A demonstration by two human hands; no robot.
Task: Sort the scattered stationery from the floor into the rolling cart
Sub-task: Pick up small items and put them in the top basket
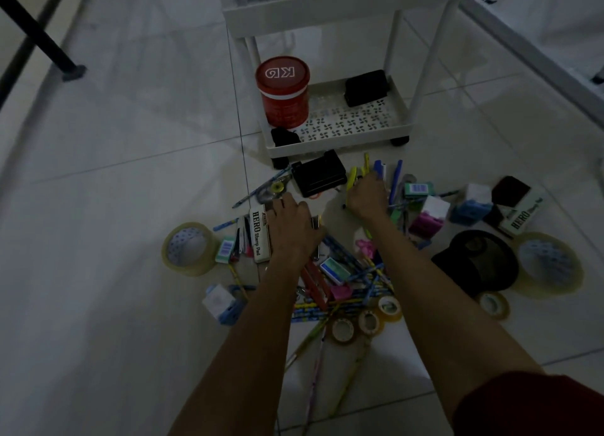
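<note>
Dim light, tiled floor (114, 206). White rolling cart (336, 141) stands at the top centre. Its lowest tray is near the floor and holds a red canister (283, 90) at the left end, a black box (366, 87) at the back right, and a small black item (284, 136) at the front left corner; the perforated middle of that tray is bare.

The stationery pile spreads directly in front of the cart's front rim. A black case (318, 174) lies just beside the cart's front edge.

Left hand (294, 229) is palm down, fingers curled over the pile beside a "HERO" stamp pad tin (260, 236); a small metal clip shows at its fingers, but whether it is gripped I cannot tell. Right hand (366, 197) is closed around a bunch of pens (379, 169), blue and yellow ends sticking out toward the cart.

Large tape roll (189, 249) marks the left edge of the scatter; another large tape roll (549, 265) marks the right edge, beside a black mesh cup (480, 262) lying on its side. Small tape rolls (369, 321) and patterned pencils (346, 301) lie nearest the person, between the forearms.

Open tile lies to the left of the pile and cart. A black leg (42, 39) crosses the far left corner.
</note>
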